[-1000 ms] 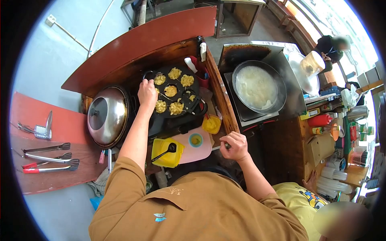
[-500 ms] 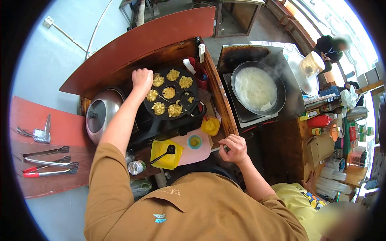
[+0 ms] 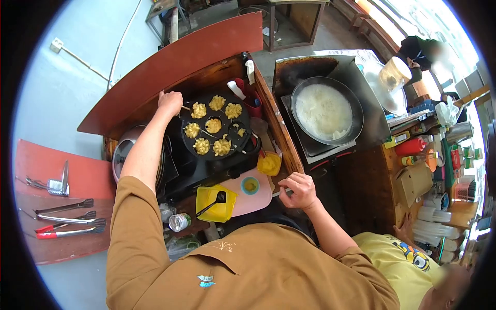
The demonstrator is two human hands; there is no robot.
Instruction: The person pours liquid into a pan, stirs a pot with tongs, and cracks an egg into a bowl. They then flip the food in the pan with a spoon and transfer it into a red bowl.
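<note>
My left hand [image 3: 170, 103] is closed at the left edge of a black pan with round wells [image 3: 227, 150]. A short, light-brown, stick-like handle [image 3: 185, 107] shows between its fingers and the pan. Lumpy yellow batter pieces [image 3: 222, 147] fill several wells; the one at the right holds only scraps. My right hand [image 3: 299, 190] is curled by the counter's right corner, and what lies inside its fingers is hidden. Below the pan stand a yellow tub [image 3: 227, 208] with a black ladle [image 3: 212, 203] across it and a small blue-rimmed cup [image 3: 250, 185] on a pink board [image 3: 258, 201].
To the right, a wok [image 3: 328, 111] of pale, foamy liquid steams on a burner. A lidded pot [image 3: 126, 150] sits under my left forearm. Tongs [image 3: 72, 233] lie on the red shelf at left. A person in a yellow shirt [image 3: 385, 258] is close at lower right.
My left hand has drawn a little left, away from the wells, and the light-brown handle now shows. My right hand stays curled near the corner. The whole view has shifted slightly.
</note>
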